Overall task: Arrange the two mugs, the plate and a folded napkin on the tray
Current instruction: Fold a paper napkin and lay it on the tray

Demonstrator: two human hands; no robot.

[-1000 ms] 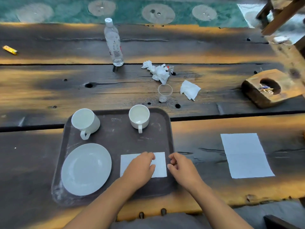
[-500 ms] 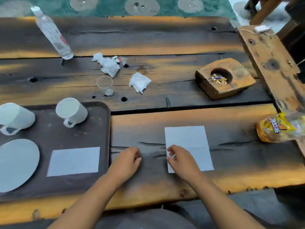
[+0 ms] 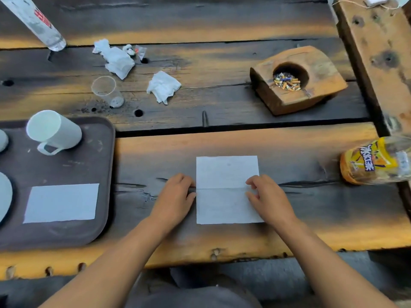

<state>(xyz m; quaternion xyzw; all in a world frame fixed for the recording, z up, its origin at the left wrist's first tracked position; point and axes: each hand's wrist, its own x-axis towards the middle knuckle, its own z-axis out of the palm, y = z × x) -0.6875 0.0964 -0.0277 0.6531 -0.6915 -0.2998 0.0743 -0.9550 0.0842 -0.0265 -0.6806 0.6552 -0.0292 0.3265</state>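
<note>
The dark brown tray (image 3: pixel 104 156) lies at the left. On it stand a white mug (image 3: pixel 54 131), the edge of a second mug (image 3: pixel 2 140) cut by the frame, part of the white plate (image 3: pixel 4 194) and a folded white napkin (image 3: pixel 61 203). A second napkin (image 3: pixel 224 172) lies flat on the table, creased across its middle. My left hand (image 3: pixel 175 198) rests at its left edge with fingers curled. My right hand (image 3: pixel 266 196) lies on its right edge, fingertips pinching at the crease.
A wooden ashtray block (image 3: pixel 298 78) sits at the back right. A yellow-labelled bottle (image 3: pixel 375 161) lies at the right edge. Crumpled tissues (image 3: pixel 163 86), a clear plastic cup (image 3: pixel 106 91) and a water bottle (image 3: pixel 37 21) stand behind the tray.
Both hands left the folded napkin on the tray and moved right to the flat napkin. The view swung right, so the tray now sits at the left edge.
</note>
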